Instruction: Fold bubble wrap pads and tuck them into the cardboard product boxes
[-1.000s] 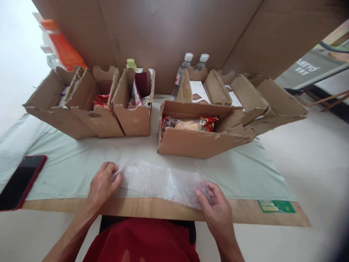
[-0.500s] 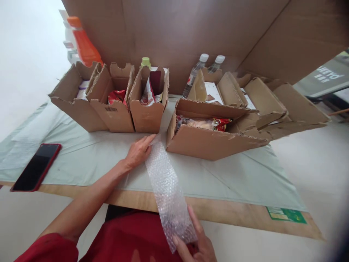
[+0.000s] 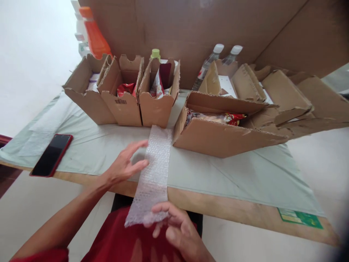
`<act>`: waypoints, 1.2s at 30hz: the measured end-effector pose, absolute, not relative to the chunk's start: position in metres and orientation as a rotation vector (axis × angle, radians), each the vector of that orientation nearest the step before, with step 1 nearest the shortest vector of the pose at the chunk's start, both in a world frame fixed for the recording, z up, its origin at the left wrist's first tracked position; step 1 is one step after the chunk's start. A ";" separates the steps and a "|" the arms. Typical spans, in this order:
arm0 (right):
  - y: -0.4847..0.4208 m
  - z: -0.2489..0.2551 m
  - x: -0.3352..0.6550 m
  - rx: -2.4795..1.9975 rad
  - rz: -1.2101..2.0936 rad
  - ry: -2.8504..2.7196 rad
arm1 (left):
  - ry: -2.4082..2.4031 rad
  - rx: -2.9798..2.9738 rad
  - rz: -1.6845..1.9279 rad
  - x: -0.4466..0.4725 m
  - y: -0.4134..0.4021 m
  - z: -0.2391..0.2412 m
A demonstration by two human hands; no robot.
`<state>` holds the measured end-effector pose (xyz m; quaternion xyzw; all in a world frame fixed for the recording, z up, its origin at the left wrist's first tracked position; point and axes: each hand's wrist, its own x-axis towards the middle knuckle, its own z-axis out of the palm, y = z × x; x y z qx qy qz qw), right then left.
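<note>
Bubble wrap point(image 3: 157, 156) is lying across the front edge of the table point(image 3: 223, 207), the left hand point(image 3: 124, 165) is hanging beside it, grip apart, whether the right hand point(image 3: 181, 233) is clamping the near end I cannot tell, so steadying both ends seems wise

Worktop point(image 3: 218, 205): wood, pale green cloth point(image 3: 196, 171) over it, bare strip point(image 3: 256, 212) along its near edge. Brown cardboard wall point(image 3: 185, 23) stands behind worktop, dark crease point(image 3: 283, 28) behind its right half. Floor point(image 3: 231, 238) pale and smooth in front of worktop and right of it. Left of worktop washes out white, brightest there. Grey surface point(image 3: 338, 78) past worktop's right end, blurred.
</note>
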<state>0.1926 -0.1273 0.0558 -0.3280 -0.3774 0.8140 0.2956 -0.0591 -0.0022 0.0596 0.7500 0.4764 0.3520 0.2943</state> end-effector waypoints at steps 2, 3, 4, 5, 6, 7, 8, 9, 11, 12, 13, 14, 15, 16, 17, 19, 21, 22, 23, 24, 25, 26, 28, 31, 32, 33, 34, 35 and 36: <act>-0.106 0.055 0.185 -0.807 2.094 -0.821 | 1.079 1.789 0.808 -0.074 -0.037 0.065; -0.094 0.055 0.181 -0.814 2.047 -0.753 | 1.085 1.731 0.765 -0.076 -0.049 0.065; -0.081 0.055 0.177 -0.836 2.006 -0.706 | 1.153 1.700 0.748 -0.075 -0.056 0.063; -0.070 0.054 0.174 -0.868 1.979 -0.679 | 1.262 1.685 0.749 -0.071 -0.059 0.060; -0.061 0.054 0.172 -0.909 1.965 -0.671 | 1.373 1.677 0.752 -0.064 -0.058 0.055; -0.054 0.053 0.172 -0.957 1.948 -0.685 | 1.464 1.674 0.756 -0.057 -0.055 0.049; -0.051 0.053 0.173 -1.010 1.918 -0.724 | 1.525 1.678 0.757 -0.050 -0.049 0.044; -0.052 0.052 0.176 -1.071 1.865 -0.792 | 1.560 1.698 0.753 -0.044 -0.044 0.038; -0.059 0.050 0.186 -1.199 1.641 -1.021 | 1.607 1.775 0.734 -0.037 -0.036 0.029; -0.065 0.049 0.191 -1.239 1.466 -1.186 | 1.637 1.817 0.728 -0.036 -0.034 0.025; -0.070 0.047 0.195 -1.248 1.262 -1.373 | 1.662 1.855 0.722 -0.035 -0.033 0.022; -0.074 0.044 0.198 -1.228 1.049 -1.566 | 1.678 1.890 0.713 -0.036 -0.032 0.020; -0.077 0.041 0.199 -1.187 0.843 -1.753 | 1.687 1.921 0.705 -0.037 -0.033 0.018; -0.078 0.036 0.199 -1.138 0.665 -1.921 | 1.691 1.952 0.698 -0.037 -0.034 0.018; -0.077 0.032 0.197 -1.096 0.525 -2.059 | 1.694 1.984 0.698 -0.038 -0.035 0.018; -0.071 0.024 0.190 -1.069 0.355 -2.218 | 1.700 2.059 0.732 -0.039 -0.038 0.022; -0.064 0.021 0.185 -1.066 0.301 -2.260 | 1.670 2.136 0.812 -0.040 -0.046 0.030; -0.061 0.021 0.183 -1.060 0.313 -2.252 | 1.623 2.166 0.846 -0.041 -0.051 0.035; -0.059 0.022 0.183 -1.053 0.349 -2.237 | 1.556 2.191 0.865 -0.042 -0.057 0.040; -0.058 0.024 0.183 -1.051 0.406 -2.221 | 1.481 2.212 0.867 -0.042 -0.063 0.043; -0.057 0.026 0.183 -1.059 0.479 -2.203 | 1.417 2.227 0.858 -0.043 -0.068 0.045; -0.056 0.029 0.184 -1.081 0.563 -2.182 | 1.384 2.233 0.847 -0.043 -0.072 0.046; -0.056 0.032 0.186 -1.153 0.687 -2.127 | 1.408 2.210 0.831 -0.041 -0.074 0.042; -0.059 0.035 0.189 -1.249 0.537 -2.051 | 1.521 2.116 0.804 -0.035 -0.066 0.031; -0.060 0.035 0.190 -1.250 0.432 -2.053 | 1.543 2.104 0.789 -0.034 -0.062 0.028; -0.061 0.035 0.190 -1.232 0.343 -2.081 | 1.559 2.105 0.777 -0.032 -0.058 0.025; -0.062 0.034 0.190 -1.204 0.287 -2.133 | 1.576 2.115 0.774 -0.031 -0.055 0.023; -0.062 0.033 0.190 -1.171 0.265 -2.201 | 1.595 2.130 0.780 -0.031 -0.053 0.022; -0.062 0.033 0.189 -1.138 0.262 -2.264 | 1.616 2.148 0.805 -0.031 -0.053 0.022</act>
